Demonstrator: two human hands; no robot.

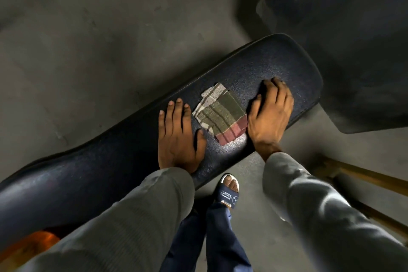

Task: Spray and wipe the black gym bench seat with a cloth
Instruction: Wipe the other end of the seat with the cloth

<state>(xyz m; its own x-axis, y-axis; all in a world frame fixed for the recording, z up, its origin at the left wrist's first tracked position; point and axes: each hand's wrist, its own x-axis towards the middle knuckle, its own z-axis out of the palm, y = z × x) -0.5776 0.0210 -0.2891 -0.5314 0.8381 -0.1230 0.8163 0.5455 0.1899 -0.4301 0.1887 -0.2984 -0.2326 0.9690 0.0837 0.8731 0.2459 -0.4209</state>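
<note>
Head view: the black bench seat (pixel 276 68) runs from lower left to upper right of the frame. A folded checked cloth (pixel 220 113) lies flat at its centre. The left hand (pixel 178 137) rests flat, fingers spread, holding nothing, just left of the cloth. The right hand (pixel 269 112) presses palm-down, touching the cloth's right edge, gripping nothing.

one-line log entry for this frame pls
stage: pre-wipe | cloth: folded, flat on bench seat, ungripped | left hand: flat on seat, beside cloth | right hand: on seat, at cloth's edge | spray bottle: not visible
</note>
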